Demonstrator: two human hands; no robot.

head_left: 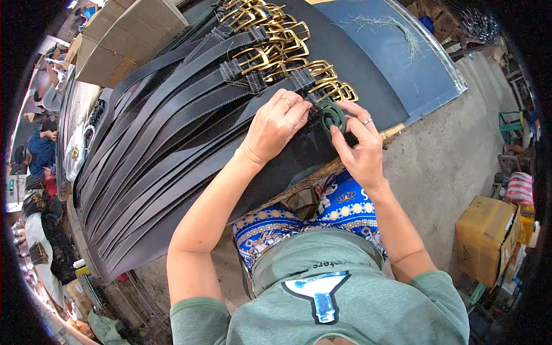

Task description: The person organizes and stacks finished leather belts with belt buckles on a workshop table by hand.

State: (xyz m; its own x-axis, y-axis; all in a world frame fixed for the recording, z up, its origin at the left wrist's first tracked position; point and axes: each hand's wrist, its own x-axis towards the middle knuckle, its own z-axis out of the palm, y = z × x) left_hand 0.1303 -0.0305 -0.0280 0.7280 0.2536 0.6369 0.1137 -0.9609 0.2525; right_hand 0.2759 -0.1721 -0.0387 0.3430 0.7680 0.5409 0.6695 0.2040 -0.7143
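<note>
My left hand (277, 125) is closed in a pinch over the buckle end of the nearest belts; what sits between its fingertips is too small to make out. Close beside it, my right hand (361, 141) has its thumb and fingers around the green looped handles of what look like scissors (332, 117), whose blades are hidden. Many black leather belts (190, 109) lie fanned out in a pile to the left. Their gold buckles (293, 43) are bunched along the upper middle, just above my hands.
A dark table (270, 184) carries the belts. Loose thread scraps (402, 31) lie on the blue-grey sheet (425, 80). Behind the belts stands an open cardboard box (135, 40). Another cardboard box (486, 241) sits on the right floor. A person (43, 146) is at far left.
</note>
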